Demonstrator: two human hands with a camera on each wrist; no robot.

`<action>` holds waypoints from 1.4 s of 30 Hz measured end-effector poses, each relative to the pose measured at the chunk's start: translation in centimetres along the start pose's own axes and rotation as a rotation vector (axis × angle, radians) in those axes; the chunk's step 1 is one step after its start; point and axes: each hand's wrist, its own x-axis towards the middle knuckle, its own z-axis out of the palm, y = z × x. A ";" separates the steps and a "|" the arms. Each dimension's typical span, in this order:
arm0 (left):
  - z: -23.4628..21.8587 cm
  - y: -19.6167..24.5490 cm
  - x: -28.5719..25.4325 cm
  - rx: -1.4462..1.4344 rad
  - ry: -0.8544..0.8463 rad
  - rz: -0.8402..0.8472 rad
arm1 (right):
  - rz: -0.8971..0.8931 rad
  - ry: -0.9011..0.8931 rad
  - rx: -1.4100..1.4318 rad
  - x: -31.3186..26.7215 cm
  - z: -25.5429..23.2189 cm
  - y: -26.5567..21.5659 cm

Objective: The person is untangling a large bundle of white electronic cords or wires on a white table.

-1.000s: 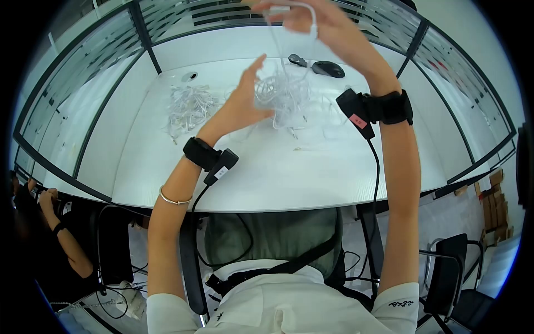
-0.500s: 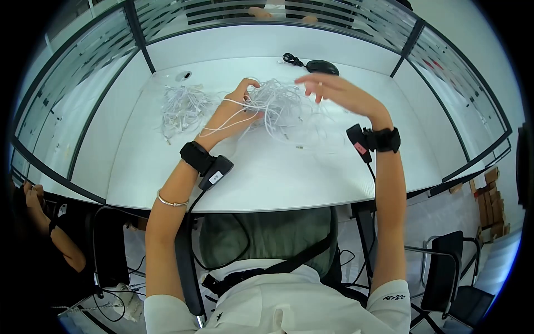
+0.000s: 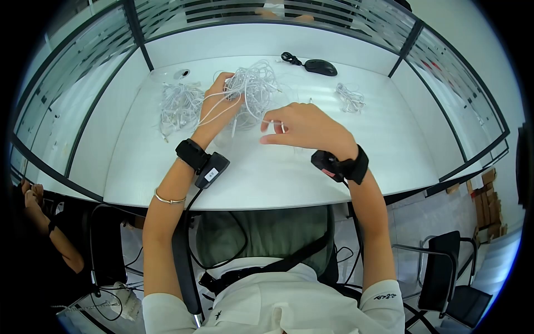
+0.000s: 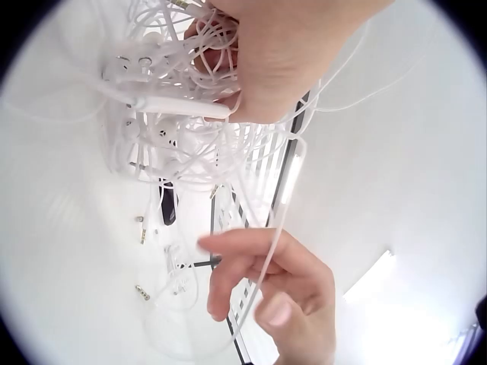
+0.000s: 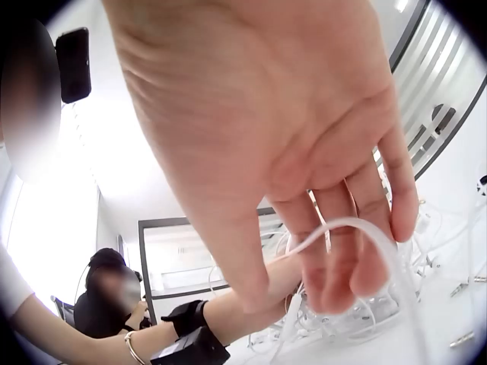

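Observation:
A large tangle of white earphone cables (image 3: 253,86) is gripped by the left hand (image 3: 219,108) around its left side; some strands hang over that wrist. In the left wrist view, the left hand (image 4: 281,53) has its fingers among the strands, beside a thick white cable piece (image 4: 179,106). The right hand (image 3: 311,128) is off the tangle's lower right, thumb and fingers apart. A loose white cable (image 5: 354,223) crosses in front of the right hand's (image 5: 266,129) relaxed fingers in the right wrist view; whether it touches them is unclear.
Another pile of white cables (image 3: 181,106) lies on the left of the white table (image 3: 267,183). A small white bundle (image 3: 349,99) lies right, below a black mouse (image 3: 320,67). Low partitions surround the table; another person (image 3: 50,228) is at lower left.
The right hand, earlier raised high with a white cable, has come down towards the body. The left hand now grips the tangle, which has shifted left. The small bundle at right shows clearly now.

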 end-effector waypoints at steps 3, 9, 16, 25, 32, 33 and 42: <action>-0.3 -0.5 0.0 0.017 0.028 -0.006 | 0.003 0.068 0.281 0.6 -0.1 -0.3; -1.0 -1.1 0.4 0.239 0.031 0.093 | -0.248 0.630 0.787 -4.1 -5.3 4.2; -1.7 -1.7 0.9 0.004 -0.011 -0.029 | -0.464 1.079 1.275 -10.8 -12.2 10.0; -2.9 0.3 1.1 -0.086 0.082 -0.013 | -0.263 1.470 1.172 -12.8 -14.3 15.0; -5.8 0.9 1.7 -0.161 0.102 -0.241 | -0.251 1.516 1.140 -12.5 -16.0 16.9; -5.9 1.3 1.7 -0.163 0.112 -0.287 | -0.250 1.530 1.125 -12.2 -16.4 16.8; -4.0 -1.4 1.6 -0.139 0.021 -0.201 | -0.214 1.138 0.469 -5.7 -16.7 8.6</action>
